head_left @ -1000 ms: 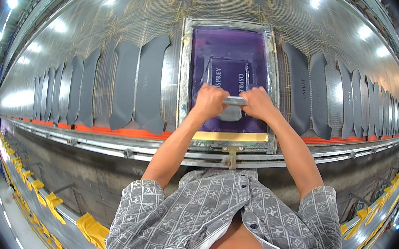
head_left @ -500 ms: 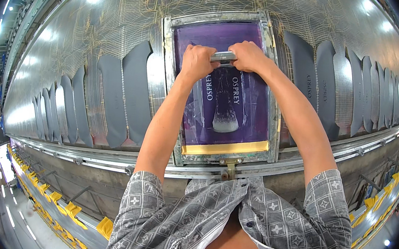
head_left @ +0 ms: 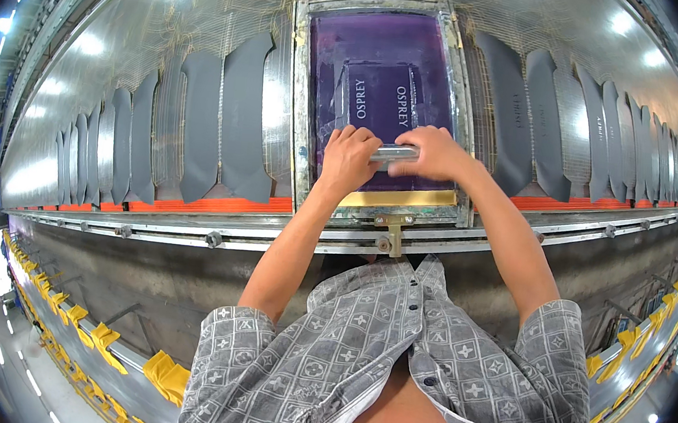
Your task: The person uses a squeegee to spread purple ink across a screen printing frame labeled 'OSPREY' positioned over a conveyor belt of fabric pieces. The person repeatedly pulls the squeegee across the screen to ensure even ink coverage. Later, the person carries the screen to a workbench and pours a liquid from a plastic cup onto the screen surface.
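Note:
Both my hands grip a metal squeegee [head_left: 393, 153] low on a screen-printing screen, whose purple mesh [head_left: 384, 40] shows white lettering and sits in a worn metal frame [head_left: 300, 61]. My left hand [head_left: 348, 157] is closed on the handle's left end. My right hand [head_left: 434, 153] is closed round its right end. A pale yellow tape strip [head_left: 401, 197] runs along the screen's near edge, just below my hands. The squeegee's blade is mostly hidden under the handle and fingers.
Cut dark grey panels [head_left: 242, 121] line the long table on both sides of the screen, above an orange strip [head_left: 266, 206]. A metal rail [head_left: 271, 234] with a brass bracket [head_left: 392, 233] runs along the near edge. Yellow pieces [head_left: 164, 374] hang on rails at both lower sides.
Both hands and the squeegee went up toward the screen's far end half a second ago and now are back low on it, near the tape strip. The view has shifted slightly.

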A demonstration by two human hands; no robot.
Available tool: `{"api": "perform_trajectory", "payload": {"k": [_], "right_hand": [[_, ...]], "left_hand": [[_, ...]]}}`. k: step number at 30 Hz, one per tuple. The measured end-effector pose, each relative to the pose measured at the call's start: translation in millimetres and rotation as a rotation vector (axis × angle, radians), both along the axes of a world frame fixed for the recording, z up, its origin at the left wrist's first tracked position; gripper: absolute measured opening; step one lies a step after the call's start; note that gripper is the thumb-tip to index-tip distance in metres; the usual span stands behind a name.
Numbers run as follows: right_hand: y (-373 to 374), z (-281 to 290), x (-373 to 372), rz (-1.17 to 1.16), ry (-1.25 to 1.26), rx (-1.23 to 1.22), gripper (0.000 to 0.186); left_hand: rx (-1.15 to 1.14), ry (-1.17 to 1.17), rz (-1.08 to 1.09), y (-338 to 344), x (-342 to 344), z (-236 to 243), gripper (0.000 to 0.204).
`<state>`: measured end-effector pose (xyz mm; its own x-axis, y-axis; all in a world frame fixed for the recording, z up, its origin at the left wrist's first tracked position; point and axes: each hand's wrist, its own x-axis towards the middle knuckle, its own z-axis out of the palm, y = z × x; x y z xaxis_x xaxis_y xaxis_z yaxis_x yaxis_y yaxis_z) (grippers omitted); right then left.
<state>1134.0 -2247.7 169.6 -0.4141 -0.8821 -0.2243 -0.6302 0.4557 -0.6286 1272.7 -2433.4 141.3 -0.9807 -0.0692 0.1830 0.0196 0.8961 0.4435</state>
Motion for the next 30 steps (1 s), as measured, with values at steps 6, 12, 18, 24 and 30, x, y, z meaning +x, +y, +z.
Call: {"api": "perform_trajectory", "payload": {"k": [6, 12, 18, 24, 30], "right_hand": [[37.4, -85.5, -79.6, -0.788, 0.357, -0.19, 0.068], [35.7, -128.5, -79.9, -0.84, 0.496, -0.163, 0.069], [36.4, -141.8, -81.1, -0.842, 0.389, -0.369, 0.064], [34.6, -95.7, -75.9, -0.898, 0.139, -0.438, 0.064], [39.0, -91.0, -85.5, -0.78, 0.342, -0.505, 0.063]], "left_hand": [[-0.043, 0.056, -0.047, 23.9, 39.0, -25.2, 0.037], [0.159, -0.275, -0.046, -7.8, -4.7, 16.1, 0.021], [0.106, 0.065, -0.046, -59.8, -93.1, 23.3, 0.026], [0.105, -0.069, -0.003, -91.9, -149.0, 28.0, 0.019], [-0.004, 0.271, 0.021, -47.6, -82.0, -1.8, 0.032]]}}
